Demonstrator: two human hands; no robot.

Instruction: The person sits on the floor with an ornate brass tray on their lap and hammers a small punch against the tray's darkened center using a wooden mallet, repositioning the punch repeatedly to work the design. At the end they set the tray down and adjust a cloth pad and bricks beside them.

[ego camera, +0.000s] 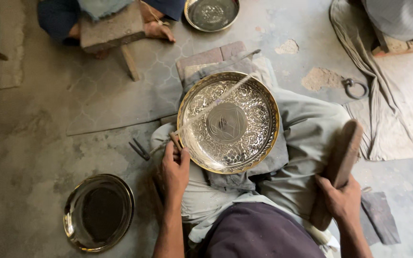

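A round engraved metal plate (228, 122) with a golden rim rests on my lap, on grey cloth. My left hand (175, 167) is closed around a thin chisel-like tool (174, 141) at the plate's left rim. A thin rod or streak crosses the plate from that hand toward the upper right. My right hand (342, 198) grips a long, dark wooden mallet (339, 165), held out to the right of the plate and clear of it.
A plain shiny metal plate (99, 211) lies on the floor at lower left. Another engraved plate (211, 13) sits at the top by another person's foot (157, 29) and a low wooden stool (113, 29). Small tools (139, 149), a metal ring (355, 88) and cloth (388, 110) lie around.
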